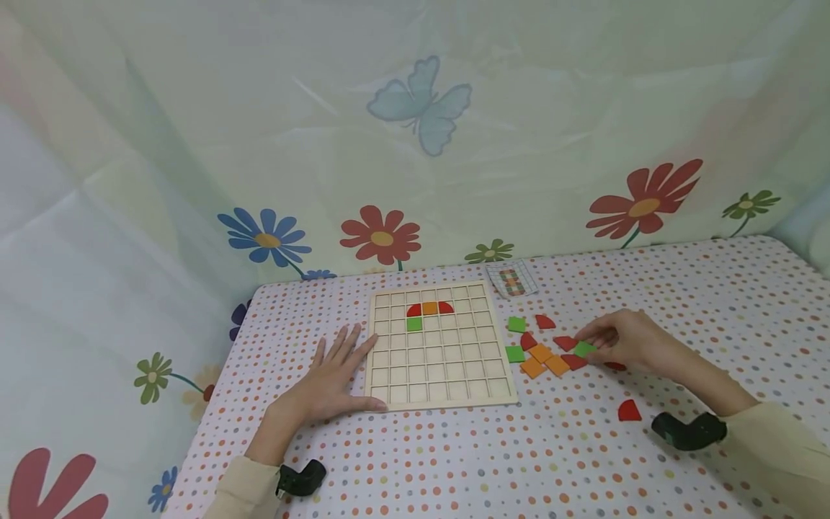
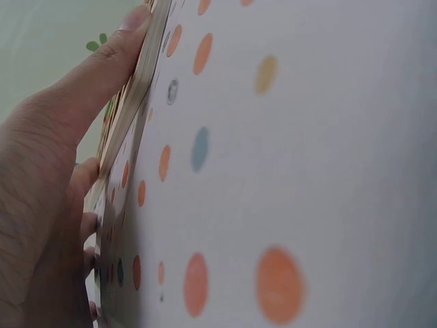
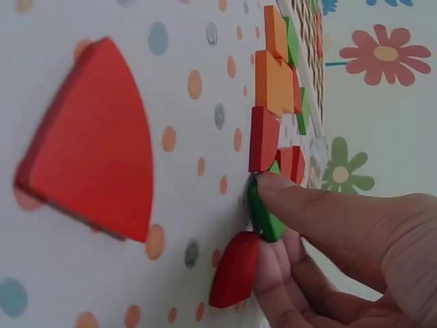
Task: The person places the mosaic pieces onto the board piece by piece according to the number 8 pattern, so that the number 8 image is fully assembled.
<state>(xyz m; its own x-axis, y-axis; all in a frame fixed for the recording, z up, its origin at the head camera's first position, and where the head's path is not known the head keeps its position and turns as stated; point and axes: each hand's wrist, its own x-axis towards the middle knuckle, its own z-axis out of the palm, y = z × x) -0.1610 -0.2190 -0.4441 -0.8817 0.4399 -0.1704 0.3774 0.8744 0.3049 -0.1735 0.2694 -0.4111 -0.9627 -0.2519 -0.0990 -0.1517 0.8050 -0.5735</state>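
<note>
My left hand [image 1: 332, 382] lies with fingers spread at the left edge of a wooden grid board [image 1: 428, 375]; its thumb touches the lower left corner. Thumb and fingers of my right hand [image 1: 632, 342] pinch a green square tile [image 3: 268, 212], right of the board among loose pieces. Within the grid, a red quarter-circle tile [image 1: 414, 310], an orange square tile [image 1: 430, 308] and another red quarter-circle tile [image 1: 446, 308] form a row. A second green square tile [image 1: 414, 324] sits beneath the left red one.
Several orange squares [image 1: 533, 367], red quarter circles [image 1: 545, 321] and green squares [image 1: 516, 324] lie right of the board. One red piece [image 1: 629, 411] lies apart, nearer me. A printed pattern card [image 1: 512, 280] is behind the board. A floral curtain [image 1: 519, 180] hangs at the back.
</note>
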